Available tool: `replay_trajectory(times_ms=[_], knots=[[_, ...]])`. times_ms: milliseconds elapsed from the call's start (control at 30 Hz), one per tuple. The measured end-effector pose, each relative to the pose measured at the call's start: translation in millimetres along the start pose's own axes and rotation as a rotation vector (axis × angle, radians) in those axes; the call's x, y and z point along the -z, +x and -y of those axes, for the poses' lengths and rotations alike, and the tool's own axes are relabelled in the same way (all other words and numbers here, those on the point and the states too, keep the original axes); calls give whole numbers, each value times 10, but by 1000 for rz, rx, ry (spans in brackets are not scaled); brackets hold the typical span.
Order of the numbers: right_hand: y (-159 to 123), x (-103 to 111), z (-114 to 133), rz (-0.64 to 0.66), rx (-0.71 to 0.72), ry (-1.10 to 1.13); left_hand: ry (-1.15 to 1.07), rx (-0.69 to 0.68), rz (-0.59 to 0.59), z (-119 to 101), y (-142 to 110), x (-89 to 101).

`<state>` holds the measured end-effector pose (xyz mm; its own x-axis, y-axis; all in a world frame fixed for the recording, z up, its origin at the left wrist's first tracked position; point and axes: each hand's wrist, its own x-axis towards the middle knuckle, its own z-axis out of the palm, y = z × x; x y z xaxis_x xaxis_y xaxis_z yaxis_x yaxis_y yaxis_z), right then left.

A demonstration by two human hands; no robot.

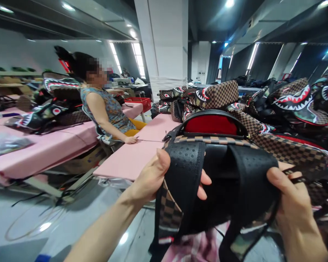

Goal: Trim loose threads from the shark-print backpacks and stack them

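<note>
Black padded straps (pixel 186 163) of a brown-checked backpack (pixel 171 213) sat clamped in my left grip (pixel 152 174) and right grip (pixel 293 194), near the pink-covered surface (pixel 125 160); seemingly a holding step, the next move needing steadiness.

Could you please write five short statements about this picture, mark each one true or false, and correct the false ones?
1. The left hand holds a wide black fabric strap of the brown-and-black checkered backpack. True.
2. The right hand is away from the backpack and touches nothing. False: it holds the second wide black strap.
3. The fabric lining showing at the backpack's top is blue. False: it is red.
4. A seated person in a sleeveless patterned top has one hand at the edge of a pink-covered table. True.
5. The plastic crate beyond the seated person is green. False: it is red.
</note>
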<state>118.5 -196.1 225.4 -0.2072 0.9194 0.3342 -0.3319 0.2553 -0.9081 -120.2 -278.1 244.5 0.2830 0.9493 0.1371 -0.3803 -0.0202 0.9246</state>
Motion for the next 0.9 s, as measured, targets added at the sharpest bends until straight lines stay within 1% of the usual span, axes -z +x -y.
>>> replay_trajectory(times_ms=[33, 67, 133, 167, 200, 267, 300, 333, 400, 467, 533, 600, 667, 733, 767, 800, 867, 900], knots=[[39, 13, 3, -32, 15, -1, -1, 14, 0, 25, 17, 1], [100, 26, -48, -67, 16, -4, -6, 32, -6, 82, 65, 29], [263, 58, -307, -129, -2, -21, -14, 54, -61, 281, 248, 159], [350, 80, -496, -122, -28, -46, -14, 67, -107, 415, 370, 253], [432, 107, -706, -121, -55, -82, -15, 76, -176, 563, 499, 358], [562, 173, -1115, -76, -110, -187, -16, 103, -349, 865, 737, 578], [606, 209, -1285, -73, -121, -230, -12, 91, -434, 1000, 831, 679], [639, 244, -1418, -70, -131, -262, 2, 64, -501, 1114, 901, 768], [680, 306, -1569, -83, -143, -298, 74, -45, -601, 1260, 975, 896], [710, 349, -1606, -81, -160, -334, 217, -173, -693, 1301, 984, 962], [743, 369, -1607, -77, -162, -376, 434, -254, -759, 1282, 964, 992], [777, 374, -1625, -80, -157, -395, 714, -322, -750, 1258, 942, 1014], [809, 376, -1659, -74, -143, -408, 972, -429, -722, 1261, 932, 1041], [839, 389, -1670, -38, -128, -467, 1129, -557, -717, 1282, 932, 1072], [853, 402, -1657, -2, -119, -530, 1160, -596, -725, 1291, 933, 1084], [866, 419, -1628, 42, -107, -623, 1167, -603, -734, 1297, 934, 1093], [880, 449, -1527, 82, -35, -897, 1091, -526, -800, 1297, 931, 1089], [877, 451, -1462, 48, 37, -1058, 1004, -459, -854, 1293, 928, 1077]])
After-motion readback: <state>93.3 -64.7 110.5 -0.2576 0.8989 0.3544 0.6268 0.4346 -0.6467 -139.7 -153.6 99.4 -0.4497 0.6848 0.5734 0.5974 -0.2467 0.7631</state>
